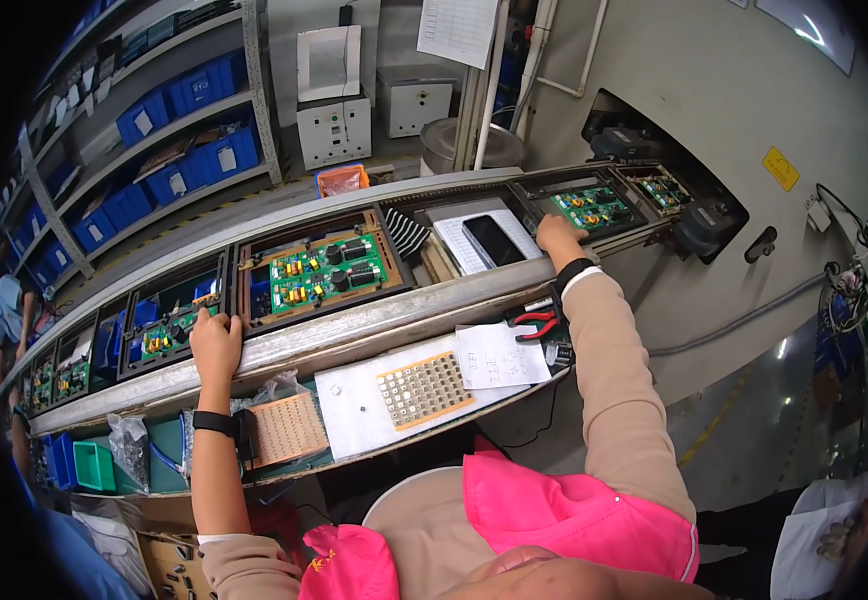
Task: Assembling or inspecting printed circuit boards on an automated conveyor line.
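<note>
Hands spread on the conveyor: left hand (215,338) grips one carrier (169,325) at the near rail, right hand (557,235) presses another (586,209). Stiff, light frames; fragile boards — hold the edges.

1. Yellow label (780,168): tilted rectangle on the grey machine housing, upper right.
2. Phone (494,240): dark blank screen, lying on a white pad on the conveyor, just left of the right hand (557,234).
3. White sheet (457,28): printed form hanging on the wall, top centre.
4. Paper slip (500,355): white, handwritten, on the bench beside red-handled cutters.
5. Bin labels (143,122): small white tags on blue shelf bins, upper left.
6. Plastic bag (130,447): clear, parts inside, on the lower left bench.
7. White box (333,128): possibly a small display on its front; too small to tell.
</note>
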Demonstrator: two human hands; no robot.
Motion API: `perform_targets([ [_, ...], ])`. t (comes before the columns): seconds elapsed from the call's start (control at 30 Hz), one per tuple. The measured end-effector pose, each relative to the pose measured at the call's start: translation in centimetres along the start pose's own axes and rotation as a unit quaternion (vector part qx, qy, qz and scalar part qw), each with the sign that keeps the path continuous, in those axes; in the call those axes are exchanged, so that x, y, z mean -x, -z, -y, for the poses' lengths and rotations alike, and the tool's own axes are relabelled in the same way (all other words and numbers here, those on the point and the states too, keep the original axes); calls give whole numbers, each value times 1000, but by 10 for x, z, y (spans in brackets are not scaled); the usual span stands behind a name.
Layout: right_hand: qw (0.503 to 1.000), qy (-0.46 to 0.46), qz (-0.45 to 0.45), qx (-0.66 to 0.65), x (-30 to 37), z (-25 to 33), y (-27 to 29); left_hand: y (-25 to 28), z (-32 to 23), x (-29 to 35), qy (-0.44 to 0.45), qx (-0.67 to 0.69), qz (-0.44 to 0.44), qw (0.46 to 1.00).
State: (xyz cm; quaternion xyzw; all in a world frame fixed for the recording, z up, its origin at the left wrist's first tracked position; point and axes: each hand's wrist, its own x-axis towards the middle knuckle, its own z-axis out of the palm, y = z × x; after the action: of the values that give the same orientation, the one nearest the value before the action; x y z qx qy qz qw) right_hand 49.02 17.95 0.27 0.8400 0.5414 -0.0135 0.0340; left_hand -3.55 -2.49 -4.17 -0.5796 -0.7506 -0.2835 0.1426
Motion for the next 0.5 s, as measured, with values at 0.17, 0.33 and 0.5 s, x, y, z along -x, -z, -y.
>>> perform_targets([
  [0.17,1000,17,-19,7,0,-1,-5,1,0,-1,-2,-6,-8,1000],
  [0.33,999,0,-41,13,-9,-7,-12,2,-3,-1,5,-6,0,1000],
  [0.5,999,-6,-43,12,-15,-12,-9,3,-4,0,-5,-8,-11,1000],
])
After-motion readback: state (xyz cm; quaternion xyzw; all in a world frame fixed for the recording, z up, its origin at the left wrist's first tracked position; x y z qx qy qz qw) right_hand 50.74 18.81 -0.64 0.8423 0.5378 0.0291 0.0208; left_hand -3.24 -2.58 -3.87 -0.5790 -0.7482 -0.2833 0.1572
